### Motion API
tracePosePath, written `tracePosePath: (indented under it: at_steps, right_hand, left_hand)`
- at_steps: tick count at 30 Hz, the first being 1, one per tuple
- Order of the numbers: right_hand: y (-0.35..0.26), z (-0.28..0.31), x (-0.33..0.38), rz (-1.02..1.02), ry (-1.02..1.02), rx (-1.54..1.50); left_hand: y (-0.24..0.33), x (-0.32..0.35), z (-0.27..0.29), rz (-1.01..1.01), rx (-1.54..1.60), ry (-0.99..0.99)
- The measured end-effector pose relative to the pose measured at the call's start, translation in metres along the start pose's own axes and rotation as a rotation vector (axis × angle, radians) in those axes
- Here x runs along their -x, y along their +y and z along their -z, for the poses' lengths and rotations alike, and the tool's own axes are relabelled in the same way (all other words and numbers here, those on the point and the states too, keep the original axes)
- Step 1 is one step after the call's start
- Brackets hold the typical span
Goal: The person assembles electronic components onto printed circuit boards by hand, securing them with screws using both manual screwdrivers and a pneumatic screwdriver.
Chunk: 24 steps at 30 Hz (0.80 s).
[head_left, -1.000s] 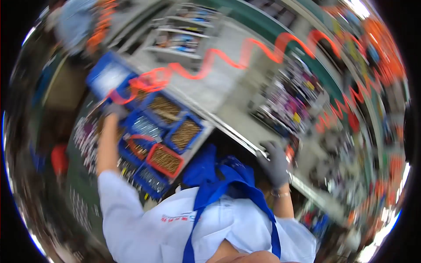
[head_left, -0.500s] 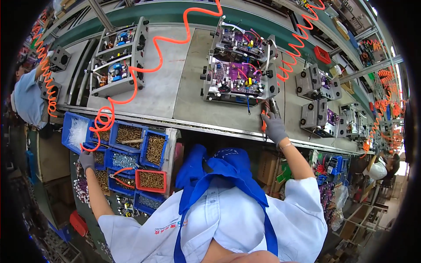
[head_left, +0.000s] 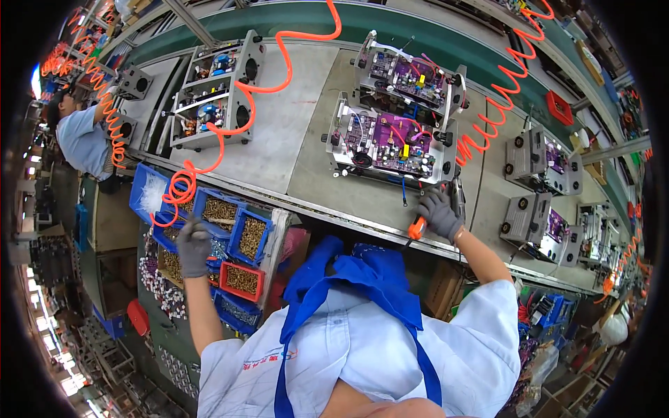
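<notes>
My right hand (head_left: pixel 440 214), in a grey glove, is closed around an orange-and-black handled tool (head_left: pixel 417 228) at the bench's front edge. Its dark tip points down toward me; its exact kind is unclear. Right beside that hand lies a grey metal power driver (head_left: pixel 458 198). Just beyond stands an open-topped device chassis (head_left: pixel 390 143) with a purple circuit board, a blue wire hanging from its front. My left hand (head_left: pixel 194 249), also gloved, is raised over the parts bins with its fingers drawn together. Whatever they may hold is too small to make out.
Blue bins hold brass fittings (head_left: pixel 252 237) and clear plastic pieces (head_left: pixel 150 195); a red bin (head_left: pixel 242 279) holds more fittings. An orange coiled hose (head_left: pixel 247 89) crosses the bench's left side. More chassis (head_left: pixel 526 219) stand right. A co-worker (head_left: pixel 83 139) is far left.
My left hand has drawn back from the clear-pieces bin toward me and rightward. My right hand has closed on the orange-and-black tool, whose tip has swung toward me. The view has shifted.
</notes>
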State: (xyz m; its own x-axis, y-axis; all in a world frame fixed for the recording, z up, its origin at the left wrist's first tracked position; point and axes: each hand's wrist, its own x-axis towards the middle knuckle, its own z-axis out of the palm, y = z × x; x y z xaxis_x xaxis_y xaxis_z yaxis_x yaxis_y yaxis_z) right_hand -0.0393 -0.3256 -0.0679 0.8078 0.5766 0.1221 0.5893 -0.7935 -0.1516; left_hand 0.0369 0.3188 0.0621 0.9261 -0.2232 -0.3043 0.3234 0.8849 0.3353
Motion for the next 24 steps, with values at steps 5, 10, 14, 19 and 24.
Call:
tracePosePath:
  at_steps: [5, 10, 14, 19, 24]
  right_hand:
    - [-0.05, 0.099, 0.005, -0.163, 0.238, -0.318]
    - [-0.083, 0.212, 0.038, -0.481, 0.826, -0.571]
    - [-0.078, 0.268, 0.015, -0.138, 1.631, -1.003]
    - [-0.058, 0.286, -0.025, 0.353, 1.473, -1.643]
    - [-0.045, 0.28, -0.049, 0.358, 1.401, -1.537]
  left_hand:
    - [-0.145, -0.036, -0.072, 0.217, -0.203, 0.094]
    - [-0.262, -0.049, -0.136, 0.499, -0.299, -0.011]
    - [-0.324, -0.072, -0.17, 0.614, -0.347, -0.149]
    - [-0.357, -0.08, -0.193, 0.539, -0.494, -0.116]
    - [-0.355, -0.084, -0.192, 0.602, -0.304, -0.093]
